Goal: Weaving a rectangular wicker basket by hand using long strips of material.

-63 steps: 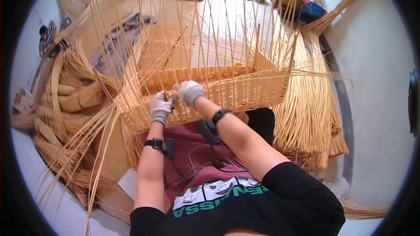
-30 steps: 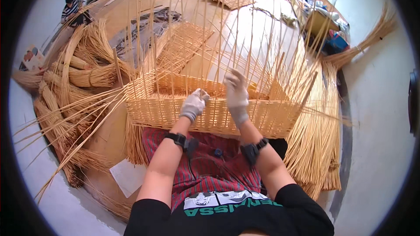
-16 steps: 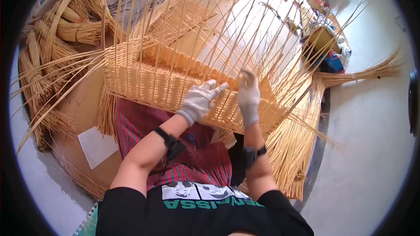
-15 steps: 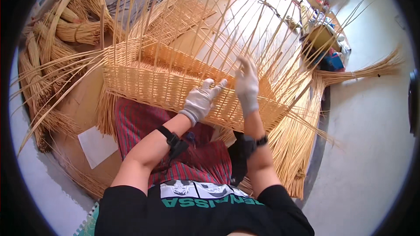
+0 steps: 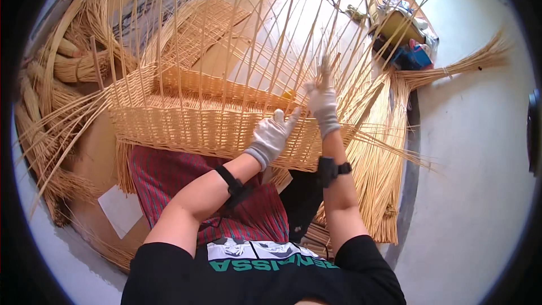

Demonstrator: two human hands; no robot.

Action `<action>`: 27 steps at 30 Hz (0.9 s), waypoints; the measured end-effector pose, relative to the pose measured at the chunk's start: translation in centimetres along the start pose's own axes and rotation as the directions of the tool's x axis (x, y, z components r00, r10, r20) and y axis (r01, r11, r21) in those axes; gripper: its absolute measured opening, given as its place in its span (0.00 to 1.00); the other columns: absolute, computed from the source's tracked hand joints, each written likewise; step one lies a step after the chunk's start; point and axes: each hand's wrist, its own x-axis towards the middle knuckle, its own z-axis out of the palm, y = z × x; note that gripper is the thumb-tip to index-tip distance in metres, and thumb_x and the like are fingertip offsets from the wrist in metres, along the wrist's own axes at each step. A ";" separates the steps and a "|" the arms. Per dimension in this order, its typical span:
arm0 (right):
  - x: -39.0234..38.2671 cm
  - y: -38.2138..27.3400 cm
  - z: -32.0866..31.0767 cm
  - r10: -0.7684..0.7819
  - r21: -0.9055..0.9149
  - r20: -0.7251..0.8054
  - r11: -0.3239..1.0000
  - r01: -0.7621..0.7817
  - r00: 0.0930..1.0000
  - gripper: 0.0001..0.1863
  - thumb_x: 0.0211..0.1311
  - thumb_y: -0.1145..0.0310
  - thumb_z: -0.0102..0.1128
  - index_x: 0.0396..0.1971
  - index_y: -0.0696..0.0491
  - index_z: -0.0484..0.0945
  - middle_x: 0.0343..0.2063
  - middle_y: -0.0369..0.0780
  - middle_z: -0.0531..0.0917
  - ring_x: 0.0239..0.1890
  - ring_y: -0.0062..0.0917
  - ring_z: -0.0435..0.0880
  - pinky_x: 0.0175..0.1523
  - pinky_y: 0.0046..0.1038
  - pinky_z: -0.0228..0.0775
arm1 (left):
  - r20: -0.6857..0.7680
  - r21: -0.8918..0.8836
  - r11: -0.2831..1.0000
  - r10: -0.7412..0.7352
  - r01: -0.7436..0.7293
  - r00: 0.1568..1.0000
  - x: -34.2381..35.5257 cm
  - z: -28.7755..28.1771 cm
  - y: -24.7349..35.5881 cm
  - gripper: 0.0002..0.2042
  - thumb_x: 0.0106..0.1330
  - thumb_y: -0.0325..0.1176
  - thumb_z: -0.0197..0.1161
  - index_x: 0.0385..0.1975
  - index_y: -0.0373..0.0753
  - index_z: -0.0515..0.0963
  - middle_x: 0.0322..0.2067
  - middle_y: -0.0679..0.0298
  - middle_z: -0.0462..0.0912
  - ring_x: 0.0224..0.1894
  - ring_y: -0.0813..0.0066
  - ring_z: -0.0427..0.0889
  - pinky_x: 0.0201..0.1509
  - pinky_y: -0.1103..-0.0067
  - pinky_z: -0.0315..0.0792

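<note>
A long woven wicker basket (image 5: 175, 127) with tall upright stakes (image 5: 259, 39) lies across in front of me, over a red plaid cloth (image 5: 152, 175). My left hand (image 5: 270, 136), in a pale glove, presses against its near wall, with thumb and fingers closed at the woven rim. My right hand (image 5: 323, 103), also gloved, is raised at the right end of the basket among the stakes. Its fingers point upward and apart from the thumb, somewhat blurred; I see nothing held in them. Loose weaving strands (image 5: 389, 152) jut out past the right end.
Bundles of cane (image 5: 79, 68) are heaped at the left, and more long strands (image 5: 375, 192) lie on the right. A flat woven panel (image 5: 197, 31) lies beyond the basket. A cluttered box (image 5: 401, 28) stands by the right wall. A white sheet (image 5: 119, 209) is at the lower left.
The basket has shifted left and levelled out in view, partly because the view has moved. My left hand stays at the rim, nearer the right end; my right hand remains raised.
</note>
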 end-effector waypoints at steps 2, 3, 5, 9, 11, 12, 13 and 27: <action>-0.6 0.9 -1.2 0.143 0.696 -0.171 0.718 0.017 0.975 0.29 0.70 0.81 0.50 0.69 0.46 0.62 0.42 0.41 0.80 0.46 0.29 0.83 0.51 0.28 0.79 | -0.021 0.024 0.998 0.055 -0.054 0.998 0.2 -0.1 -0.3 0.35 0.67 0.27 0.55 0.75 0.60 0.58 0.39 0.56 0.72 0.36 0.56 0.82 0.41 0.61 0.79; -1.8 1.6 -2.1 0.214 0.782 -0.244 0.620 0.062 0.946 0.28 0.71 0.80 0.49 0.69 0.46 0.62 0.38 0.39 0.79 0.43 0.27 0.84 0.49 0.26 0.80 | -0.101 0.100 0.991 0.093 -0.083 0.990 0.4 -0.2 -0.4 0.32 0.67 0.28 0.56 0.73 0.59 0.62 0.39 0.56 0.72 0.36 0.58 0.81 0.38 0.63 0.79; -4.9 3.2 -3.6 0.443 0.773 -0.302 0.632 -0.055 0.844 0.25 0.71 0.80 0.50 0.66 0.48 0.64 0.34 0.36 0.77 0.39 0.24 0.82 0.48 0.24 0.78 | -0.269 0.037 0.976 0.215 -0.212 0.939 1.5 -0.2 0.4 0.26 0.66 0.28 0.56 0.66 0.53 0.71 0.41 0.57 0.74 0.37 0.63 0.80 0.34 0.69 0.77; -6.2 7.2 -5.0 0.629 0.613 -0.167 0.669 -0.420 0.759 0.16 0.72 0.77 0.54 0.58 0.54 0.72 0.39 0.36 0.79 0.42 0.24 0.82 0.54 0.25 0.76 | -0.494 -0.003 0.908 0.364 -0.420 0.790 3.6 1.7 6.9 0.28 0.65 0.27 0.57 0.67 0.48 0.68 0.46 0.52 0.74 0.33 0.61 0.83 0.34 0.67 0.79; -3.0 8.7 -5.0 -0.025 0.062 -0.198 0.997 0.038 0.980 0.26 0.68 0.79 0.57 0.65 0.51 0.71 0.61 0.38 0.77 0.59 0.26 0.78 0.60 0.28 0.75 | 0.013 -0.152 0.983 0.105 -0.102 0.994 4.2 3.0 9.7 0.34 0.66 0.25 0.56 0.74 0.50 0.58 0.46 0.49 0.73 0.29 0.59 0.84 0.30 0.66 0.80; -1.1 9.2 -4.9 0.205 0.260 0.052 0.942 -0.211 0.977 0.30 0.67 0.79 0.56 0.69 0.48 0.69 0.65 0.38 0.75 0.64 0.28 0.75 0.59 0.30 0.76 | -0.023 -0.080 0.994 0.076 -0.078 0.997 4.7 3.5 10.3 0.34 0.66 0.25 0.56 0.74 0.50 0.58 0.46 0.49 0.73 0.29 0.59 0.84 0.30 0.66 0.80; -0.2 9.4 -5.5 0.253 0.317 -0.001 0.918 -0.240 0.967 0.29 0.68 0.78 0.56 0.68 0.48 0.69 0.62 0.39 0.76 0.59 0.27 0.78 0.56 0.29 0.77 | 0.025 -0.045 0.995 0.090 -0.089 0.996 5.2 4.0 10.4 0.36 0.66 0.24 0.55 0.75 0.53 0.54 0.46 0.50 0.73 0.29 0.58 0.85 0.29 0.66 0.80; -2.9 5.0 -9.2 0.267 -0.134 0.319 0.963 -0.235 0.909 0.29 0.67 0.43 0.58 0.52 0.54 0.83 0.48 0.47 0.86 0.50 0.40 0.86 0.54 0.37 0.78 | 0.044 -0.933 0.340 -0.224 0.120 0.974 5.0 -0.6 4.4 0.23 0.65 0.19 0.61 0.60 0.44 0.72 0.58 0.61 0.76 0.36 0.68 0.86 0.38 0.75 0.83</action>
